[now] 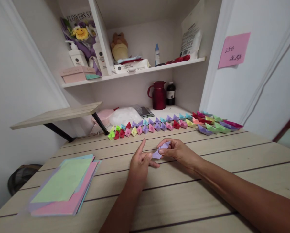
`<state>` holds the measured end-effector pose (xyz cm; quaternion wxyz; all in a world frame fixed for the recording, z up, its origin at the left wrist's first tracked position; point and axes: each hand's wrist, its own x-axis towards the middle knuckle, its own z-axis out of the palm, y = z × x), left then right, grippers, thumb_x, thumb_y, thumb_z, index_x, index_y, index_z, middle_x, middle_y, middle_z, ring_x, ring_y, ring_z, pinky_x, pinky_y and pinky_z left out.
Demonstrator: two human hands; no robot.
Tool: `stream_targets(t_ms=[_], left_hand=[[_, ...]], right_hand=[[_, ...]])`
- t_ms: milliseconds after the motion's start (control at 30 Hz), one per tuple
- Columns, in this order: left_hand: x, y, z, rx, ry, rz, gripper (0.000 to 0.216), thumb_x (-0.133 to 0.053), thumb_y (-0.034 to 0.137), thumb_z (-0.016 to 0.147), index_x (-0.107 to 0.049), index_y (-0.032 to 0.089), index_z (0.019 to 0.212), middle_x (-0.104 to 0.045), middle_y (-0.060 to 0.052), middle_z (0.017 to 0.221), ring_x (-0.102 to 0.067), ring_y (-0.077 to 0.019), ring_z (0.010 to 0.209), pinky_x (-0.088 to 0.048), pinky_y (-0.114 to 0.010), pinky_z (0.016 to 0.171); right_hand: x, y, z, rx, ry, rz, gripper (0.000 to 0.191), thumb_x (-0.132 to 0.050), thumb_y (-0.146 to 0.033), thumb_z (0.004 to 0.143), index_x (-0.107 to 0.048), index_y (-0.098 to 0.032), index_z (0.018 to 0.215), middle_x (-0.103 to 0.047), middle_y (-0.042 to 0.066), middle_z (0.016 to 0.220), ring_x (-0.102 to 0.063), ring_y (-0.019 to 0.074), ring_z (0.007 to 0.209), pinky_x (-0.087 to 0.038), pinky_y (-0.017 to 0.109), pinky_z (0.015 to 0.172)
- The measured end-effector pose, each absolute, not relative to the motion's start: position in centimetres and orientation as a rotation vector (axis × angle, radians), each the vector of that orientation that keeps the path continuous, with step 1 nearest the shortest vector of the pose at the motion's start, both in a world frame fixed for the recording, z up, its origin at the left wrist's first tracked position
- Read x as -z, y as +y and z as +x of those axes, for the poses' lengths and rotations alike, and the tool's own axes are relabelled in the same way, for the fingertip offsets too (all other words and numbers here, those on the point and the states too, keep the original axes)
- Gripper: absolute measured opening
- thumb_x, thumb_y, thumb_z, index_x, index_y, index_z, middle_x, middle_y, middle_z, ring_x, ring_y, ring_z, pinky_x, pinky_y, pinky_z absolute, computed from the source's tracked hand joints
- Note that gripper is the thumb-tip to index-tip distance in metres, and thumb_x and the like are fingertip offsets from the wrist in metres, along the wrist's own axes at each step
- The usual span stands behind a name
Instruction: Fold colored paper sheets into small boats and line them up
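A small lilac origami paper boat [161,150] is held just above the table in front of me. My right hand [175,150] pinches it between thumb and fingers from the right side. At the boat's left tip is my left hand [140,163], its thumb and a finger closing on the corner while the index finger points up and away. Part of the boat is covered by the right thumb and fingers. Beyond both hands stand rows of finished paper boats [156,127] in purple, pink, red, yellow, green and blue.
At left lies a stack of coloured paper [64,181], green sheet on top. A raised wooden shelf [57,114] on black legs stands behind it. Larger paper boats [217,127] cluster at right. A red jug [159,95] and dark bottle [170,94] stand at the back.
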<state>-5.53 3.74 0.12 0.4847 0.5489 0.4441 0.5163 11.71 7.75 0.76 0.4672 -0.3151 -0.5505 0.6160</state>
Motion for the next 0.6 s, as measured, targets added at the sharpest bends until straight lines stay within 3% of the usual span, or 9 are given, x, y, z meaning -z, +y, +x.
stream_targets(t_ms=[100, 200, 333, 467, 600], left_hand=[[0.29, 3.97, -5.53, -1.289, 1.080, 1.333, 0.074, -0.053, 0.047, 0.086, -0.027, 0.013, 0.147, -0.071, -0.002, 0.068, -0.070, -0.0181, 0.062, -0.050, -0.029, 0.069], [0.30, 3.98, -5.33, -1.328, 1.073, 1.282, 0.072, -0.045, 0.060, 0.086, -0.042, 0.010, 0.138, -0.071, -0.007, 0.067, -0.069, -0.0201, 0.062, -0.051, -0.030, 0.064], [-0.12, 3.78, -4.99, -1.326, 1.109, 1.391, 0.052, -0.055, 0.060, 0.080, -0.066, 0.013, 0.097, -0.072, -0.008, 0.075, -0.067, -0.0190, 0.066, -0.050, -0.029, 0.066], [-0.37, 3.64, -4.74, -1.344, 1.278, 1.446, 0.032, -0.069, 0.047, 0.070, -0.061, 0.018, 0.062, -0.066, -0.001, 0.062, -0.060, -0.0150, 0.062, -0.045, -0.024, 0.063], [-0.35, 3.54, -4.59, -1.340, 1.357, 1.436, 0.029, -0.065, 0.039, 0.073, -0.056, 0.019, 0.055, -0.059, 0.002, 0.052, -0.055, -0.0134, 0.055, -0.040, -0.023, 0.057]], right_hand=[[-0.79, 7.73, 11.65, -1.520, -1.335, -0.764, 0.032, -0.084, -0.033, 0.059, -0.067, -0.017, 0.080, -0.066, 0.000, 0.064, -0.059, 0.0153, 0.061, -0.044, 0.029, 0.062], [-0.98, 7.53, 11.58, -1.535, -1.336, -0.741, 0.031, -0.083, -0.034, 0.060, -0.066, -0.017, 0.079, -0.067, 0.001, 0.065, -0.060, 0.0154, 0.062, -0.045, 0.030, 0.064], [-1.08, 7.29, 11.54, -1.532, -1.350, -0.721, 0.031, -0.083, -0.034, 0.060, -0.066, -0.018, 0.080, -0.068, 0.001, 0.068, -0.060, 0.0153, 0.063, -0.045, 0.030, 0.064], [-0.96, 7.13, 11.41, -1.502, -1.351, -0.758, 0.031, -0.084, -0.034, 0.060, -0.066, -0.018, 0.078, -0.066, 0.000, 0.065, -0.059, 0.0151, 0.062, -0.043, 0.029, 0.061], [-0.88, 7.07, 11.29, -1.530, -1.340, -0.762, 0.032, -0.084, -0.035, 0.059, -0.067, -0.016, 0.079, -0.068, 0.001, 0.067, -0.060, 0.0156, 0.063, -0.044, 0.029, 0.063]])
